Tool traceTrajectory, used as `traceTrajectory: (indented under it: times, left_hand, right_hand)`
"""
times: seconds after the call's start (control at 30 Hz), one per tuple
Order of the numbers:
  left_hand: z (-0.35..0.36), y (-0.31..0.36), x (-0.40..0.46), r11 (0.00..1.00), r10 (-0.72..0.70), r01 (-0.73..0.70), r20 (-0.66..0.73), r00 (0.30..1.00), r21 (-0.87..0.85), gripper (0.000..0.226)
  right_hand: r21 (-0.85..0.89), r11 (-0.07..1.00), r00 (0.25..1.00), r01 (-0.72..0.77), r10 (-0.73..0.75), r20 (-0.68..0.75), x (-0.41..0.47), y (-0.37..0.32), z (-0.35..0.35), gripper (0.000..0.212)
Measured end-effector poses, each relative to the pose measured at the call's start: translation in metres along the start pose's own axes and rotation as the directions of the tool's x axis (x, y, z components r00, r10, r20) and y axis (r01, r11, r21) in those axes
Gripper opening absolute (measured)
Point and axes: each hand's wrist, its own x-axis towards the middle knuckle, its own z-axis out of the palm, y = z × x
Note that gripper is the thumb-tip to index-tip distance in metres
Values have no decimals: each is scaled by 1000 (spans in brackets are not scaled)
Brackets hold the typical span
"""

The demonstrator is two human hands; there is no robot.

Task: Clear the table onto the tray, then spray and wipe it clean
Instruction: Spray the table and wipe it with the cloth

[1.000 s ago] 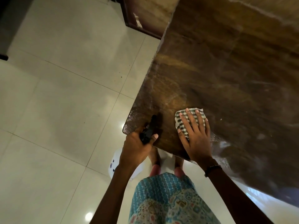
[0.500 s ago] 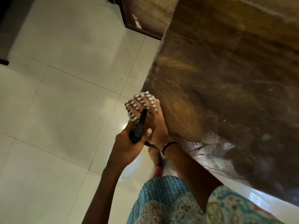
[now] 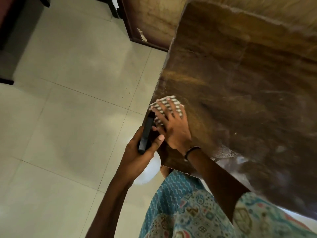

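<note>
The brown wooden table (image 3: pixel 240 93) fills the right side of the view, its top streaked and wet-looking near the front edge. My right hand (image 3: pixel 173 129) lies flat with spread fingers on a black-and-white checked cloth (image 3: pixel 171 101), pressing it onto the table's left edge. My left hand (image 3: pixel 137 152) holds a spray bottle by its black trigger head (image 3: pixel 146 131). The bottle's white body (image 3: pixel 149 170) hangs below the hand, just off the table's near left corner. No tray is in view.
Pale floor tiles (image 3: pixel 68 117) spread out to the left of the table. Dark wooden furniture (image 3: pixel 151 23) stands at the back beside the table's far corner. Another dark furniture leg (image 3: pixel 6 81) is at the far left.
My right hand swept the cloth from the near part of the table left over the edge, and now it is back on the top at the left edge. The left hand kept the bottle.
</note>
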Motion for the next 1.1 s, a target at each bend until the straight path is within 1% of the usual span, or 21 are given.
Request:
traceTrajectory:
  times: [0.07,0.1,0.13,0.2,0.23,0.3,0.37,0.43,0.5,0.6,0.67,0.77,0.87,0.93,1.03,1.1]
  left_hand:
    - [5,3,3,1000,23,-22,-12,1000,20,44]
    - [7,5,4,999,33,-33,-13,999,23,46]
    - [9,8,5,999,37,-37,-5,999,21,49]
    - [12,14,4,999,30,-30,31,999,15,60]
    - [14,17,5,999,26,-27,50,998,20,62]
    - [17,22,7,999,27,-31,82,996,44,56]
    - [23,27,12,999,13,-18,96,995,51,49]
    - [29,30,18,995,10,-18,85,996,96,37]
    - [37,32,22,984,62,-71,60,996,164,24]
    - [48,32,26,958,128,-123,-4,992,257,10]
    - [54,31,30,946,153,-127,-67,986,300,8]
    - [62,29,38,955,106,-53,-167,980,293,5]
    - [69,28,47,957,38,35,-247,968,286,13]
    - [71,30,51,962,3,64,-244,970,266,12]
    - [71,34,55,964,-42,90,-192,980,250,3]
    - [70,35,58,970,-80,125,-215,973,208,10]
  right_hand:
    - [-61,988,989,140,-137,52,2,-19,7,54]
    - [-66,976,977,206,-202,72,-6,-22,10,56]
    - [-48,963,963,266,-263,60,-18,-19,12,56]
    - [-6,940,939,341,-340,47,-50,0,15,62]
    - [-9,935,934,353,-352,58,-66,15,14,61]
    - [-28,950,949,312,-311,44,-89,49,8,56]
    - [-47,982,982,185,-184,38,-92,78,-1,58]
    - [-35,997,996,66,-64,55,-83,92,-10,59]
    - [-28,1000,999,6,-4,53,-74,94,-14,57]
    - [-29,1000,998,-9,11,60,-71,93,-12,57]
    - [-30,999,998,-10,12,60,-71,94,-11,57]
    - [-30,1000,999,-8,9,44,-70,93,-12,57]
    - [-24,1000,999,1,0,40,-71,94,-12,57]
    - [-26,1000,999,4,-3,47,-71,95,-11,58]
    - [-30,999,998,19,-17,63,-71,98,-10,58]
    - [-28,999,998,23,-22,52,-68,102,-12,58]
